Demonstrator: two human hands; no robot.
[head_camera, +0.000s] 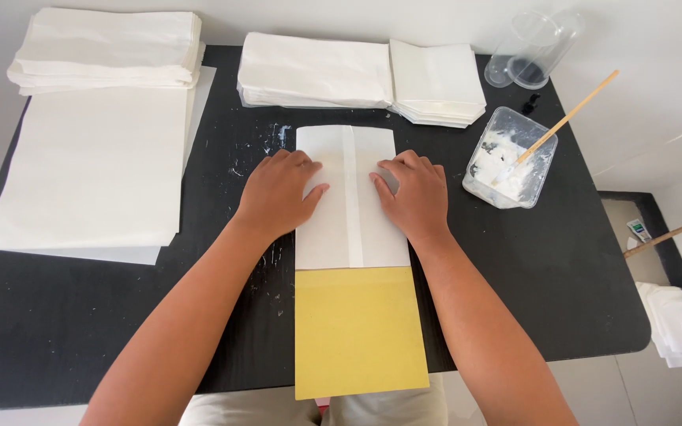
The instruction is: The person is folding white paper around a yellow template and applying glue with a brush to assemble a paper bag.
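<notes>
A folded white paper sheet [350,229] with a lengthwise seam down its middle lies on the black table [562,268], wrapped around a yellow card [359,331] that sticks out toward me. My left hand [278,193] presses flat on the sheet's left edge. My right hand [414,193] presses flat on its right edge. Both hands have fingers spread and pointing inward toward the seam.
A pile of large white sheets [92,170] lies at left, with a stack of folded white bags [108,49] behind it. More folded bags [357,75] sit at the back. A clear tub of white paste [508,162] with a wooden stick [566,120] stands at right, a clear jar [534,49] behind.
</notes>
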